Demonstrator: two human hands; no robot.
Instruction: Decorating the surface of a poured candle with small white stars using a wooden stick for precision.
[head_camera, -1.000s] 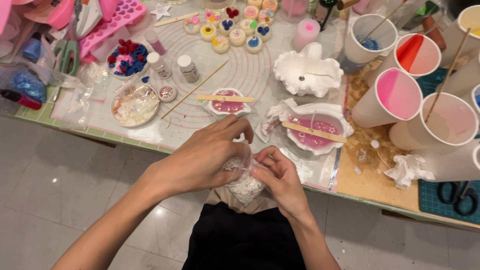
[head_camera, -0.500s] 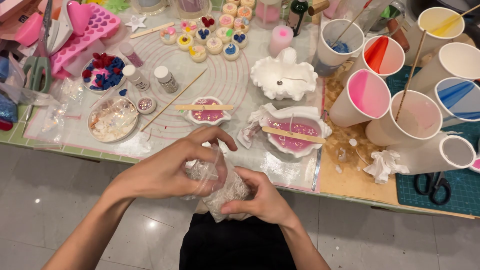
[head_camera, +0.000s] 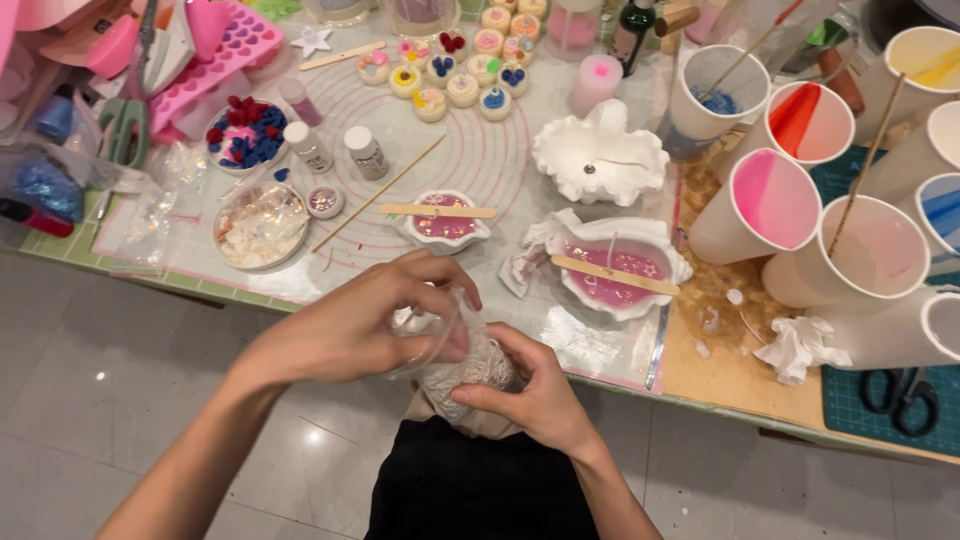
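Your hands have stayed low in front of your lap since the earlier frame, but the view has shifted so the worktop (head_camera: 600, 340) sits a little further left and higher. Your left hand (head_camera: 350, 325) pinches the top of a small clear plastic bag (head_camera: 462, 365), fingers clamped on its mouth, while your right hand (head_camera: 535, 395) cups the bag from below, fingers closed around its bulging bottom; the bag holds pale, whitish flakes and hangs just off the worktop's near edge. On the worktop just beyond, a white shell-shaped dish (head_camera: 620, 265) holds pink liquid with a wooden stick (head_camera: 603, 275) laid across it, and a smaller dish (head_camera: 443, 220) also holds pink under a stick. An empty white shell dish (head_camera: 598, 155) sits behind them. To the left, a round bowl (head_camera: 260, 225) holds pale flakes, and another bowl (head_camera: 245, 130) holds red and blue pieces. Paper cups (head_camera: 775, 200) at right show pink, red, blue and yellow inside.
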